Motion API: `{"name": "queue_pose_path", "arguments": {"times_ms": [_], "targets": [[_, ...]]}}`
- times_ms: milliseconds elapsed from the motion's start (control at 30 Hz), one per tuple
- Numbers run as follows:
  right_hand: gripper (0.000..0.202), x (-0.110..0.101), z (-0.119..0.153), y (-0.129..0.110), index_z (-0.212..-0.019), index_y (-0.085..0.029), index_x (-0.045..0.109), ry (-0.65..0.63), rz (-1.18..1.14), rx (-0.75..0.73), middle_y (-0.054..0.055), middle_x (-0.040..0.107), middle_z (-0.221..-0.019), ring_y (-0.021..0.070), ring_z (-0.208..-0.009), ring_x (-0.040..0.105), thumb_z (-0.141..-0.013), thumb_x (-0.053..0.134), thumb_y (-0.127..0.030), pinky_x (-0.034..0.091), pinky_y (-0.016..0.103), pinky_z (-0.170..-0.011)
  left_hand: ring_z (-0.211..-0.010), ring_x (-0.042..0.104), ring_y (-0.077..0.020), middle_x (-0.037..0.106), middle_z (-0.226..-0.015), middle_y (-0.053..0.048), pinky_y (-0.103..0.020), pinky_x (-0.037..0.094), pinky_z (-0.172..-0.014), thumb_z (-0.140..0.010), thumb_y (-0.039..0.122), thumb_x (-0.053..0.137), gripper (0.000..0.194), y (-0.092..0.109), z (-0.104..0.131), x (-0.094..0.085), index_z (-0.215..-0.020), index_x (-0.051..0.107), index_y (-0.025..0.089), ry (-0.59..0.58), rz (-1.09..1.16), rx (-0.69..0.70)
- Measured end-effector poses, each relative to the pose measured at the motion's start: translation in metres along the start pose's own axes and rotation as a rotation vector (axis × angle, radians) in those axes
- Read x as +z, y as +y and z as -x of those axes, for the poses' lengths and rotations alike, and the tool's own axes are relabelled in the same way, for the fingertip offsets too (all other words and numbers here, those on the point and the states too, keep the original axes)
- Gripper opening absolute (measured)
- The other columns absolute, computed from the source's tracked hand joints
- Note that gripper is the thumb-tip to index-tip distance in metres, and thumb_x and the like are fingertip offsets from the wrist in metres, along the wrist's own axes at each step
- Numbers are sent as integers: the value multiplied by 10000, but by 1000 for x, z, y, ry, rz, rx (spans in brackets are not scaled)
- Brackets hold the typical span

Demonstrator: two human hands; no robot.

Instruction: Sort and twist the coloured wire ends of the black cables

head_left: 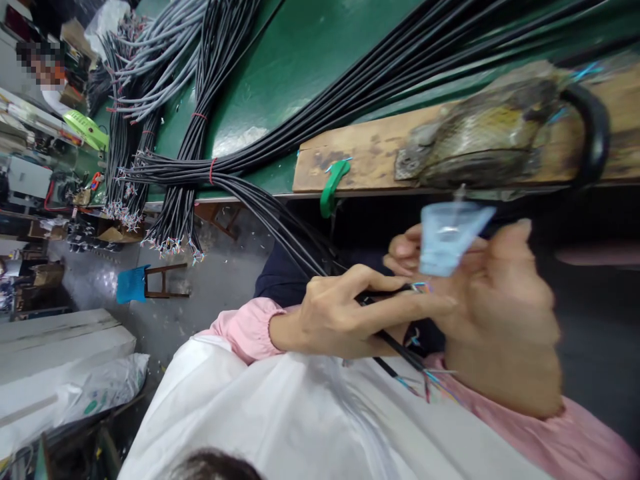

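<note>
A: How are your hands set, taking your left hand as the middle of the dial?

B: Your left hand is nearly closed, with a black cable between its fingers. The coloured wires at its stripped end point to 3 o'clock, probably so your other hand can get at them.

A: And your right hand?

B: At 3 o'clock, half curled and blurred, close to those wires. You can't tell from here whether it grips anything.

A: Why is the wooden board there?

B: It lies along the bench edge from 12 o'clock round to 2, seemingly as a base for the wrapped lump on it. At 12, a green clip hangs over its edge. The cable bundle at 10 to 11 is tied in red, likely to keep the lengths together.

A: Any containers near you?

B: At 2 o'clock, a pale-blue tapered piece sits in front of your right fingers, cup-like, but whether it's hollow or holds anything is unclear. Between 8 and 9, well apart from you, there's a clear plastic bag; its contents are too indistinct to name.
</note>
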State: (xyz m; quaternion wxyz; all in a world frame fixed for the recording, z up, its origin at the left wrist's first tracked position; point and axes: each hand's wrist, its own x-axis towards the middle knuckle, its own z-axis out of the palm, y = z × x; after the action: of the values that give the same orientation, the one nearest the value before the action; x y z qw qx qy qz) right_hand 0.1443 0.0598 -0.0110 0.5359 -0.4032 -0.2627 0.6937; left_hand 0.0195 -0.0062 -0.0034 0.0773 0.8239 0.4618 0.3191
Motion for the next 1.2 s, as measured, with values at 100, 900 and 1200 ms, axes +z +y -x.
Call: {"name": "queue_pose_path", "arguments": {"times_ms": [100,900,1200], "targets": [[484,-14,15,5,-605,-265,694,111,26,-55,17,559,-555,152,-506,490,-493,870,-701,373,305,-475,-683,645,-53,732,-911,-22,-132,531,-610,-912,171,565,290,-7,-2,-14,-994,827,267,-201,145,-99],[62,0,57,15,-821,-299,758,180,559,-454,37,721,-841,170,-642,635,-765,786,-292,515,337,-561,-606,599,-57,641,-691,16,-209,505,-624,-495,653,895,591,-43,-27,-28,-692,749,115,-320,1059,-773],[88,1,55,17,-735,-278,719,189,621,-530,24,708,-740,167,-643,644,-817,713,-246,477,309,-549,-612,562,-56,646,-695,5,-197,462,-605,-583,716,820,621,-40,-29,-31,-685,711,113,-369,995,-724]]}}
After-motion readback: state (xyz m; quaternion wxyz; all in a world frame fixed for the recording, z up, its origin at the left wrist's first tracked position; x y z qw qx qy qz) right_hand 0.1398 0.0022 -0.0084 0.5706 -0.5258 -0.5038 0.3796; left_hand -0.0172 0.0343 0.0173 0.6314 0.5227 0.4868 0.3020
